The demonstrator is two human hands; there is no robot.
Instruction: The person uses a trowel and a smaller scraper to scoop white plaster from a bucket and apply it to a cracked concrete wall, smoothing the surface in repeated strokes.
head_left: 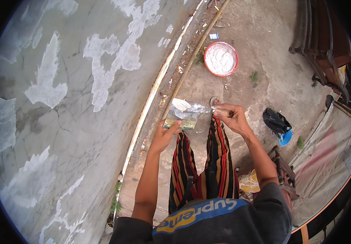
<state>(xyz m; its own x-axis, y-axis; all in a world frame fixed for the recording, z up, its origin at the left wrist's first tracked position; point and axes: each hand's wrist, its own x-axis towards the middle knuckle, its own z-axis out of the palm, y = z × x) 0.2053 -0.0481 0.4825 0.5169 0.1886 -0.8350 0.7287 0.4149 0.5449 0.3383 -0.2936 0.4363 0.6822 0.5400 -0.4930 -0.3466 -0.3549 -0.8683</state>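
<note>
**Two hands at a putty-loaded board beside a patched wall**

The left hand [165, 134] is pressing its thumb over the near edge of a flat square board [182, 115], fingers curled beneath and gripping it level at waist height. A lump of white putty [180, 104] is sitting on the board's far corner. The right hand [230, 116] is closing its fingers tightly round the handle of a putty knife [203, 108], whose blade is lying against the board. Beyond, a red basin [221, 59] of white paste is resting on the concrete ground [261, 40]. The grey wall [69, 101] with white patches is rising to the left.
</note>
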